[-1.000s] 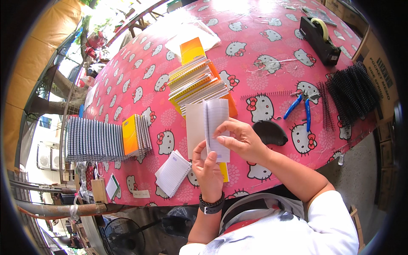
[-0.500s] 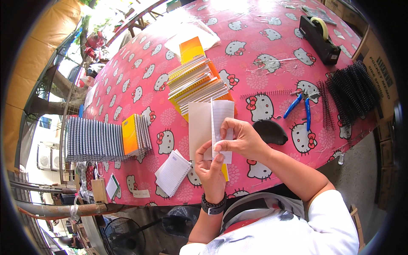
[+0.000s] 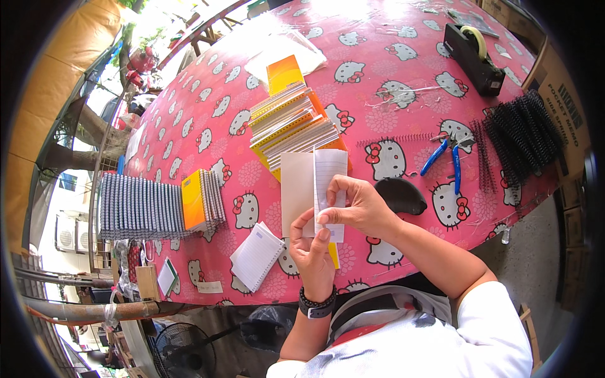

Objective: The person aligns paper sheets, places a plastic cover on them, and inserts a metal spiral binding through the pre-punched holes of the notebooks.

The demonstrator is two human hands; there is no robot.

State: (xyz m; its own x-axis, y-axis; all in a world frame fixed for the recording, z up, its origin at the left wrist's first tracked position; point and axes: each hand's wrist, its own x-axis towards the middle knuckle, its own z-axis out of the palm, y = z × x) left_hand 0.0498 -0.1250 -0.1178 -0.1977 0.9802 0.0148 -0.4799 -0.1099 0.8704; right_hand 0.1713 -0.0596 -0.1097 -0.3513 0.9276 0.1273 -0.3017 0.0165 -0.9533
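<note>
A small lined notebook (image 3: 330, 165) is held open in front of me, its ruled pages to the right and a plain pale leaf folded out to the left. My left hand (image 3: 313, 257) grips its lower edge, thumb and fingers closed on the paper. From the right side, my right hand (image 3: 354, 205) pinches the pages, with thumb and curled forefinger near the left thumb. A bit of yellow shows below the hands. Just beyond the notebook lies a row of unbound notebooks (image 3: 293, 120) with yellow and orange covers.
Spiral-bound notebooks (image 3: 142, 205) stand in a row at left, near loose ruled sheets (image 3: 257, 257). To the right are a dark curved object (image 3: 401, 196), blue-handled pliers (image 3: 446, 160), black spiral coils (image 3: 523, 135) and a tape dispenser (image 3: 472, 60). A pink patterned cover (image 3: 252, 170) spans the table.
Almost nothing differs. Both hands keep their grip on the notebook in the same place, with only a very slight shift of the left leaf.
</note>
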